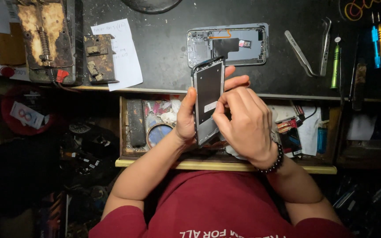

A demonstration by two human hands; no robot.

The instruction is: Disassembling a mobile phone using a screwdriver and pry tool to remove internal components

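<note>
We've got the phone screen frame [208, 99] upright over the open drawer [225, 165], left hand [185, 117] clamped on its edge, right hand [243, 119] pinching at its side. Looks like peeling or prying; careful fingertip work seems called for. The phone housing [228, 44] lies on the tabletop [164, 44].

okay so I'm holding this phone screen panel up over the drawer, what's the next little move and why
Probably keep working the right hand fingertips along the panel's edge. The left hand grips the phone screen panel upright from behind, the right pinches its side, and the open phone housing lies on the bench.
</note>
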